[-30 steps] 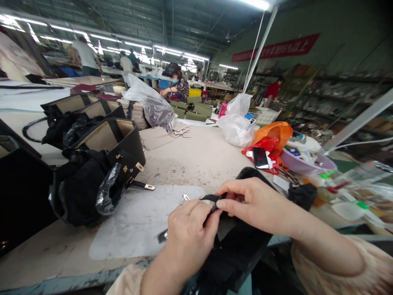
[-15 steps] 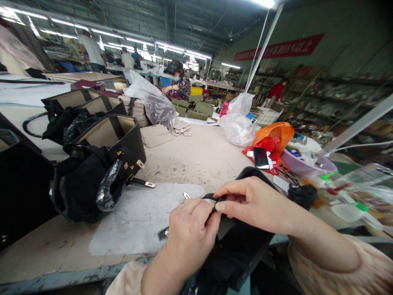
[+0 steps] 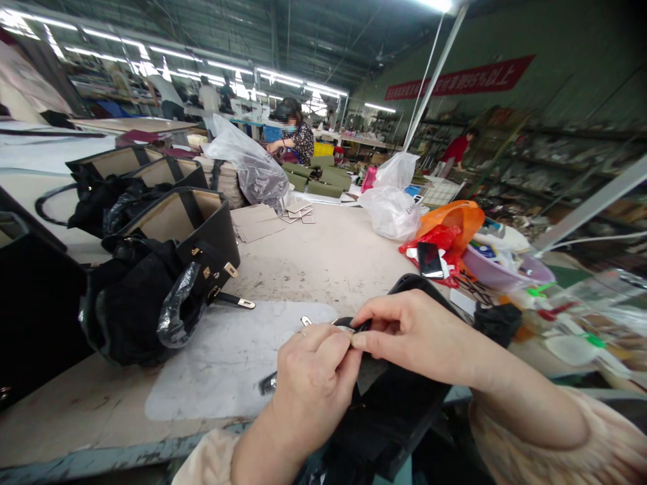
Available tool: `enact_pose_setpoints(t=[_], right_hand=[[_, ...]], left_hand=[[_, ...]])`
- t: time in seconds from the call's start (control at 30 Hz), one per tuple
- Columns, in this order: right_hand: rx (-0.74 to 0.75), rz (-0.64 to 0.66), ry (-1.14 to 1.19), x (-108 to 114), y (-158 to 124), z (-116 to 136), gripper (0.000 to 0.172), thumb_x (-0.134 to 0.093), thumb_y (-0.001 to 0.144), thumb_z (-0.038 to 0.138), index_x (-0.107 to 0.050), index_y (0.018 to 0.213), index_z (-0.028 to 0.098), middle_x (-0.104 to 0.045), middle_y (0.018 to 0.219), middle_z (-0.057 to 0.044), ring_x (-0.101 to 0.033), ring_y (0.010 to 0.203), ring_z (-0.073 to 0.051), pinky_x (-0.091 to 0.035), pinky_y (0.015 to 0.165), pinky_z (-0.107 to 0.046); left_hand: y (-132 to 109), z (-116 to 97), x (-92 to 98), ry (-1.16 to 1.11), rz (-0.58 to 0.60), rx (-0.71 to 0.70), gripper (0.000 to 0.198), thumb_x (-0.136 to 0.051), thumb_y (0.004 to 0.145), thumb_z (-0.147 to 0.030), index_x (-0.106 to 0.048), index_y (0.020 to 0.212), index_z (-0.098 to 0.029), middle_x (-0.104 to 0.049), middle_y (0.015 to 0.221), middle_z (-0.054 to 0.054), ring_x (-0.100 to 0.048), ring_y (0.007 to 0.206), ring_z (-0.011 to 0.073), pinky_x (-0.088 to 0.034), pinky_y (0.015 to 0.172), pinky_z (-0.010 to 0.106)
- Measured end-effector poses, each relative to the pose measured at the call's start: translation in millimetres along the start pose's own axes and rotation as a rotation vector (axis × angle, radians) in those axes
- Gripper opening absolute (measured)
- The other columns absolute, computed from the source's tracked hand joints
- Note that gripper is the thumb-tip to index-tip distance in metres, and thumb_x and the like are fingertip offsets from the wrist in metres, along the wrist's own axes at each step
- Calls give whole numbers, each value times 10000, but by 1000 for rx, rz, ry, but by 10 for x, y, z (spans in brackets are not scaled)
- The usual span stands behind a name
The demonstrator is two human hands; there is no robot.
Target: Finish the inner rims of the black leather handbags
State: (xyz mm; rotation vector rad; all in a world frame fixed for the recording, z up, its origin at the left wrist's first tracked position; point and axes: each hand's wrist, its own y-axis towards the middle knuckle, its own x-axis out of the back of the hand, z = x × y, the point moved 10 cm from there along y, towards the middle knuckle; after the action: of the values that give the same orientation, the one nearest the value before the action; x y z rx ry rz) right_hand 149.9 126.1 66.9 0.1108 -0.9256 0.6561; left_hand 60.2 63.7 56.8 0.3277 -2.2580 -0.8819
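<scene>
A black handbag [image 3: 394,404] lies tilted at the table's front edge, close to my body. My left hand [image 3: 318,370] is closed at the bag's upper edge, its fingers curled around a black strap [image 3: 345,322]. From the right, my right hand [image 3: 414,333] pinches that strap between thumb and forefinger, so the two sets of fingertips nearly meet. What lies right between them is hidden. Just beyond my left hand a small silver metal clasp [image 3: 306,321] sticks out. A plastic-wrapped dark piece [image 3: 267,384] shows to the left of that hand.
Several black handbags [image 3: 212,236] with gold fittings stand at the left. A whitish sheet [image 3: 202,377] lies on the table [image 3: 323,263]. Toward the right are a phone [image 3: 430,260], an orange bag [image 3: 455,219] and a purple basin [image 3: 510,269]. A co-worker [image 3: 293,135] sits farther back.
Both hands stay on the strap with only a slight shift of the fingers. In the background at the left, a standing person has leaned and moved a little to the right.
</scene>
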Motion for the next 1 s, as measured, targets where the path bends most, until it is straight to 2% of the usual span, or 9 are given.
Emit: enact_pose_setpoints(t=[0.17,0.27,0.43,0.63,0.83,1.0], right_hand=[[-28,94,123,-53,-11,-64,256,-469,830,278,-687,930,186,-681,672,12,-624,620,-124,-463,582,-212],[-56,94,173,-49,-22,-78,292,-429,845,265,-675,971,172,-686,682,1,-639,643,-129,-479,606,-217],[-19,23,56,-17,-24,-31,273,-546,800,377,-700,919,188,-681,678,4,-613,615,-135,-443,528,-208],[-31,79,157,-59,-20,-99,296,-467,837,267,-686,1018,186,-693,660,6,-645,641,-132,-476,587,-212],[-31,56,120,-58,-25,-101,277,-537,808,334,-694,991,196,-695,675,7,-642,622,-141,-477,554,-212],[-23,92,167,-65,-22,-97,274,-489,816,245,-696,990,202,-703,680,11,-655,649,-140,-487,584,-210]], left_hand=[[-20,-17,-3,-3,18,-1,91,-583,823,-199,-665,862,-209,-680,790,27,-609,740,152,-487,691,273],[-22,-31,-7,-9,22,-8,94,-582,824,-194,-662,871,-204,-681,797,30,-609,746,151,-487,695,274],[-17,-29,-7,-2,9,-14,86,-571,825,-173,-654,813,-195,-677,787,30,-608,744,152,-483,687,275],[-27,-34,-4,-4,-3,-23,87,-597,814,-184,-656,877,-200,-679,818,29,-607,755,150,-486,697,276],[-14,-41,6,-4,-10,-27,77,-589,818,-174,-656,854,-188,-678,804,30,-608,750,153,-490,696,282],[-12,-59,24,-8,-22,-47,82,-608,806,-168,-649,873,-192,-681,823,27,-611,757,149,-492,691,277]])
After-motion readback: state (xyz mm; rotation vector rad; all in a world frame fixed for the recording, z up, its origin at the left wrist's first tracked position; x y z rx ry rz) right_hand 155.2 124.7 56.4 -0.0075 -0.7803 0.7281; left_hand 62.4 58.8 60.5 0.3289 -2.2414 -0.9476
